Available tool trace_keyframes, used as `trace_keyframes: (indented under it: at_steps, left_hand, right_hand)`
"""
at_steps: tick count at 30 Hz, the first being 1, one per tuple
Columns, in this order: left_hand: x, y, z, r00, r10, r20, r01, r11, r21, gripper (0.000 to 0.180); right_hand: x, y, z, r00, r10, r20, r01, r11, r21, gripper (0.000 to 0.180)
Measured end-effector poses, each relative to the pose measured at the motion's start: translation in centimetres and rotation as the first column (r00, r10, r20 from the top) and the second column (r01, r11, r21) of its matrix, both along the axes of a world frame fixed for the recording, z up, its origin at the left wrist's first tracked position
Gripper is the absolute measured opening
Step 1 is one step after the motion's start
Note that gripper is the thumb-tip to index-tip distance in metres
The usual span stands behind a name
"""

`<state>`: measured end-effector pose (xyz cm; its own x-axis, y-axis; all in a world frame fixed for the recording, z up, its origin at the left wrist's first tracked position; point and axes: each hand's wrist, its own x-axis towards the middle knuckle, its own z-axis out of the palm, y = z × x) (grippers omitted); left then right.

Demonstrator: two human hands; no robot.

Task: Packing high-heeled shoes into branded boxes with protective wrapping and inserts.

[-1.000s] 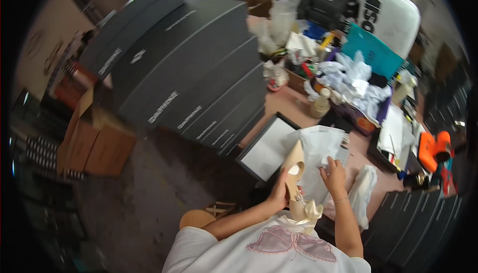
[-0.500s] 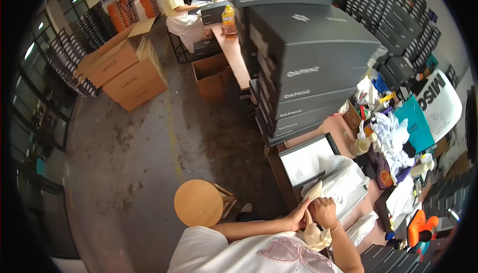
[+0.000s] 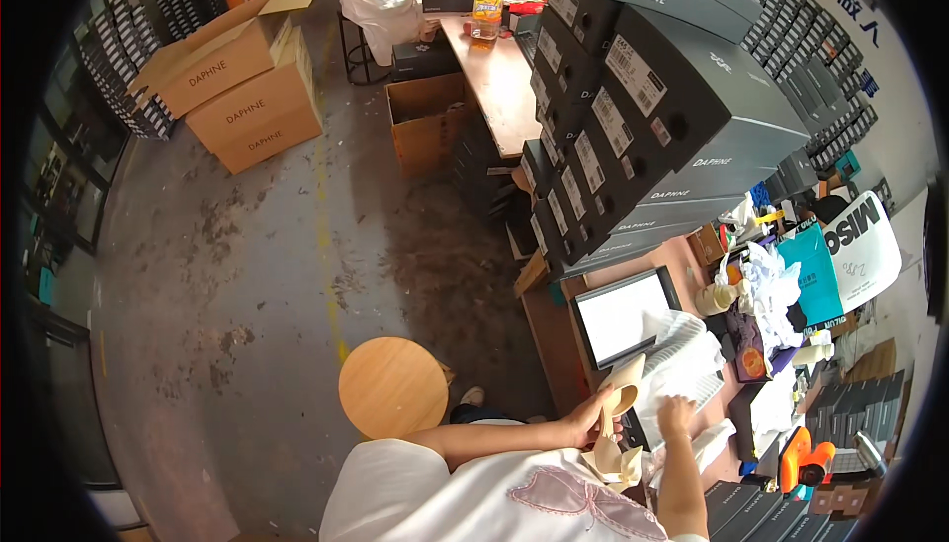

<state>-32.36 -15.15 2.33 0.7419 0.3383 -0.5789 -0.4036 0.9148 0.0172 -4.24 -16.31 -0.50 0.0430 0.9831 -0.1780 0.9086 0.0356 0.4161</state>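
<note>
My left hand (image 3: 587, 421) is closed around a beige shoe (image 3: 622, 394), held over the table's near edge with one end raised. Below that hand, more pale beige material (image 3: 613, 465) hangs against my shirt; whether it belongs to the same shoe I cannot tell. To the right, my right hand (image 3: 677, 417) is apart from the shoe, over crumpled white tissue paper (image 3: 682, 356). Its fingers are curled, and what they hold, if anything, is hidden. A shallow black-rimmed box part with a white inside (image 3: 627, 316) lies just beyond the tissue.
Tall stacks of dark shoe boxes (image 3: 682, 97) rise beyond my hands. Cluttered bags and white cloths (image 3: 771, 280) lie at the right, near an orange-handled tool (image 3: 803, 461). A round wooden stool (image 3: 392, 387) stands at left, cardboard cartons (image 3: 252, 107) farther off. Another person (image 3: 381, 3) sits at the far table.
My right hand has come away from the shoe and moved right, over the tissue. The left hand keeps the shoe, now showing its opening. My view has shifted, bringing the box ends into sight.
</note>
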Motion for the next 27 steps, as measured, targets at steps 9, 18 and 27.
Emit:
trace_keyframes:
  at_steps: [9,18,27]
  left_hand:
    - [-3.0,0.9,0.0,0.997,0.072,-0.037,-0.069,0.994,0.09,0.074]
    - [-3.0,-0.7,1.1,0.954,0.259,-0.155,-0.229,0.956,0.185,0.075]
    - [-6.2,8.0,0.0,0.998,0.046,-0.043,-0.015,0.832,0.555,0.064]
  right_hand:
    - [-15.1,1.1,14.1,-0.145,-0.423,-0.894,0.106,0.892,-0.439,0.038]
    - [-21.1,3.6,6.6,0.26,-0.329,-0.908,0.082,0.944,-0.319,0.055]
    - [-25.1,2.3,11.9,0.464,-0.143,-0.874,-0.092,0.974,-0.208,0.066]
